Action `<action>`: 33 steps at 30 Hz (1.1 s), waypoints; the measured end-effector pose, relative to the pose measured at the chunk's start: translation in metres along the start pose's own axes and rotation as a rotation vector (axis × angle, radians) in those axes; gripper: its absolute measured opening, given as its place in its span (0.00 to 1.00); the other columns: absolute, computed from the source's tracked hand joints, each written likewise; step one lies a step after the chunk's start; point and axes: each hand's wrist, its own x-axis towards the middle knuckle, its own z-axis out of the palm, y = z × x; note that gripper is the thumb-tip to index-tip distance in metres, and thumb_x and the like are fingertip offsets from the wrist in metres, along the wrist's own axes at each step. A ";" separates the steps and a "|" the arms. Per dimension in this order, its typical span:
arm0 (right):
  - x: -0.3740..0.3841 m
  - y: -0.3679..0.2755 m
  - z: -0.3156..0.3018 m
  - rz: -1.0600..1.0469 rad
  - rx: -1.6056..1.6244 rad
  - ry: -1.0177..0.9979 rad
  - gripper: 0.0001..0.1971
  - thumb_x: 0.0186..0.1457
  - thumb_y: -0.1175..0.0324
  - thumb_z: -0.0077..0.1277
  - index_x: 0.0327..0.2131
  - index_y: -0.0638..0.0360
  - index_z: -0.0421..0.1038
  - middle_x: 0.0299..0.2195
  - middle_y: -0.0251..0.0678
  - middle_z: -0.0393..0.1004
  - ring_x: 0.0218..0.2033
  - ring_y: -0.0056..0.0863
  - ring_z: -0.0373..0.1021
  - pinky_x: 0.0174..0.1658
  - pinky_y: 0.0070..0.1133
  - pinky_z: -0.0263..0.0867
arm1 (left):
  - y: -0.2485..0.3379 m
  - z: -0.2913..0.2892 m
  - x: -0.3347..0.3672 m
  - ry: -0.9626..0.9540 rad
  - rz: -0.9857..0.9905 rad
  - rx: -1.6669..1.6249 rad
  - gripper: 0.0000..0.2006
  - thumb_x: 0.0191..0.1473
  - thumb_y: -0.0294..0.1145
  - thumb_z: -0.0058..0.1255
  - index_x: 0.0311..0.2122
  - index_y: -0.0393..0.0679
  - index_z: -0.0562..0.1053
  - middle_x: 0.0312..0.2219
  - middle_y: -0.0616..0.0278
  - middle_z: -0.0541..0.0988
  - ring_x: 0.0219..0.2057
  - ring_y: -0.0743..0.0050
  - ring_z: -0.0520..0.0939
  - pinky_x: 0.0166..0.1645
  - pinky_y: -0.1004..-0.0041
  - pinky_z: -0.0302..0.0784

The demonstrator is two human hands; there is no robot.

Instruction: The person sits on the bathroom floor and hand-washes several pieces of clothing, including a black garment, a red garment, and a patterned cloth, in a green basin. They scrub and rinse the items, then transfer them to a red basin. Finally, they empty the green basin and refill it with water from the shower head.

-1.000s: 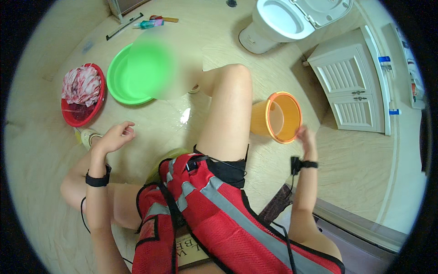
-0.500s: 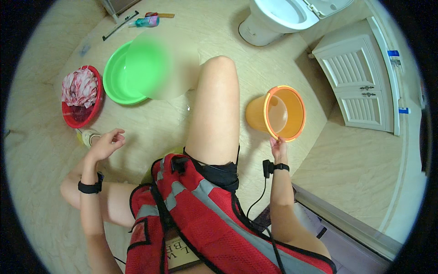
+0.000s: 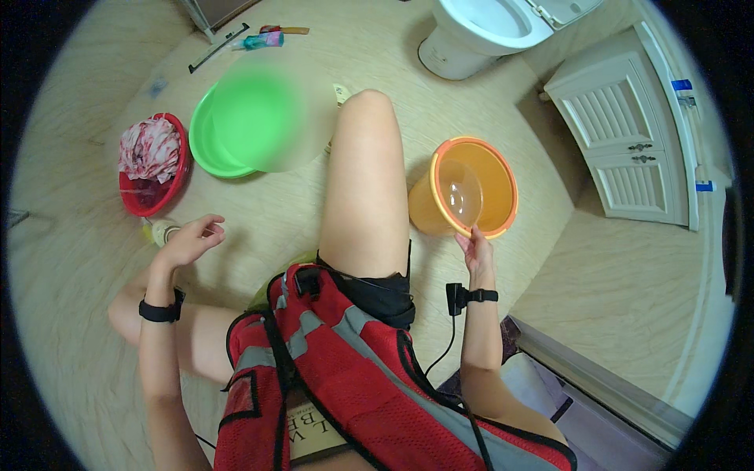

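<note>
An orange bucket (image 3: 500,188) stands tilted on the floor to my right, with some clear liquid inside. My right hand (image 3: 477,253) grips the near part of its rim, thumb over the edge. On the other side, my left hand (image 3: 192,238) hangs in the air above my left foot, holding nothing, fingers loosely curled but apart. Just beyond it sits a red basin (image 3: 185,163) with wet-looking red-and-white cloth (image 3: 149,149) heaped in it. A green basin (image 3: 206,141) lies to the right of the red one; a blurred patch covers part of it.
A white toilet (image 3: 491,27) stands at the far right, near a white louvred cabinet (image 3: 620,118) along the wall. At the far left, a teal bottle (image 3: 259,41) and a brown-handled brush (image 3: 287,30) lie on the floor beside a dark bar (image 3: 218,49).
The orange bucket has shifted slightly left and tipped a bit toward me, with my right hand on its rim. My left hand stays nearly in place.
</note>
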 end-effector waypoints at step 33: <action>-0.002 -0.069 0.244 -0.078 -0.720 -0.162 0.12 0.52 0.73 0.45 0.38 0.69 0.61 0.28 0.39 0.70 0.24 0.27 0.71 0.26 0.22 0.74 | -0.073 0.025 0.232 0.123 -0.607 -1.219 0.34 0.54 0.51 0.40 0.59 0.40 0.48 0.55 0.50 0.57 0.54 0.52 0.61 0.56 0.56 0.54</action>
